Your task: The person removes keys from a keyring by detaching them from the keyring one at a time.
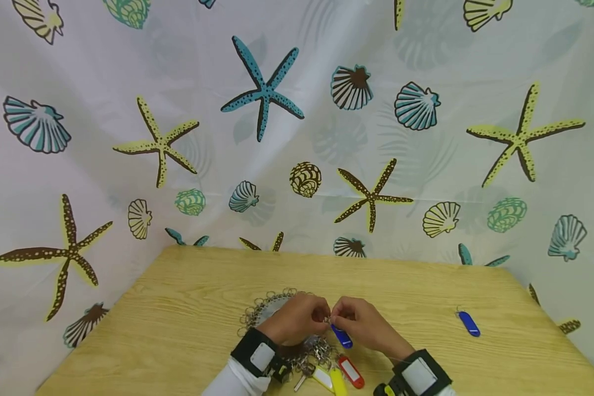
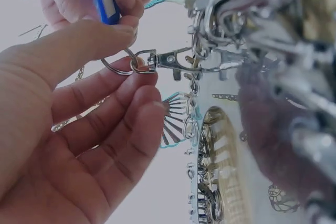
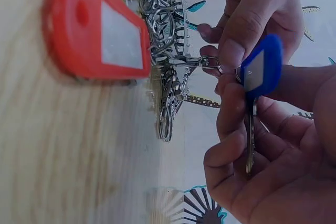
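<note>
Over the table's front part, my left hand (image 1: 299, 319) pinches a metal split ring (image 2: 116, 67) between thumb and fingers. The ring links to a silver swivel clasp (image 2: 170, 59), seen in the left wrist view. Close beside it, my right hand (image 1: 363, 322) holds a blue key tag (image 3: 265, 69) by its ring end. A key (image 3: 250, 145) hangs along with this tag, in front of the right fingers. Under and behind the left hand lies a round grey disc (image 1: 269, 312) with many rings and clasps around its rim, partly hidden by the hand.
At the near edge of the disc lie a heap of clasps (image 1: 320, 349), a red key tag (image 1: 351, 372), yellow key tags (image 1: 339, 381) and a loose-looking key (image 1: 301, 380). Another blue key tag (image 1: 468, 323) lies far right on the wooden table (image 1: 178, 324). A shell-print curtain (image 1: 287, 143) encloses the table.
</note>
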`<control>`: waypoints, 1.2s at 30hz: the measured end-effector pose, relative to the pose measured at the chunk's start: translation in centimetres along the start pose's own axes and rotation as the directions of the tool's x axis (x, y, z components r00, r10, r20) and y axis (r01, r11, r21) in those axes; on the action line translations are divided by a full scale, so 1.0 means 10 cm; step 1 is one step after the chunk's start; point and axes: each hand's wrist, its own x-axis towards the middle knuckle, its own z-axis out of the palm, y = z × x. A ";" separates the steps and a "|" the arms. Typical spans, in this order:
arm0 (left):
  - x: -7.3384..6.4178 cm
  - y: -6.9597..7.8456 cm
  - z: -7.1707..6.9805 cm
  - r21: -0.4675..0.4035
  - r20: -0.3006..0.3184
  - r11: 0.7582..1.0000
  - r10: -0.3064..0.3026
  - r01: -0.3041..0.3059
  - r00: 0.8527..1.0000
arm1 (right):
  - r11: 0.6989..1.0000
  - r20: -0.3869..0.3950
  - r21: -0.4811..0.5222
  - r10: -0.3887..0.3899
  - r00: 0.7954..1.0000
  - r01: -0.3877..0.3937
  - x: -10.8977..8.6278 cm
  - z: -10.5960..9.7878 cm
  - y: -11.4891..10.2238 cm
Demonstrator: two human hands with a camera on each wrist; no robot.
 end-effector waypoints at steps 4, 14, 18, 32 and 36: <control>0.01 -0.02 -0.01 -0.017 -0.003 1.000 0.020 -0.020 1.000 | 1.000 -0.012 -0.018 0.003 1.000 -0.003 0.00 0.00 0.00; 0.01 -0.05 -0.01 -0.048 -0.013 0.996 0.073 -0.074 0.997 | 0.999 -0.047 -0.035 0.015 0.999 -0.017 -0.01 0.00 -0.04; 0.01 -0.05 -0.01 -0.046 -0.021 0.995 0.082 -0.083 0.996 | 0.999 -0.058 -0.047 0.012 0.998 -0.015 -0.01 0.01 -0.04; 0.00 -0.07 -0.01 -0.037 -0.042 0.995 0.095 -0.097 0.995 | 0.996 -0.078 -0.085 -0.004 0.997 -0.003 0.02 0.02 0.00; 0.01 -0.08 -0.01 -0.031 -0.043 0.993 0.115 -0.117 0.992 | 0.996 -0.081 -0.095 -0.006 0.997 -0.001 0.01 0.02 0.00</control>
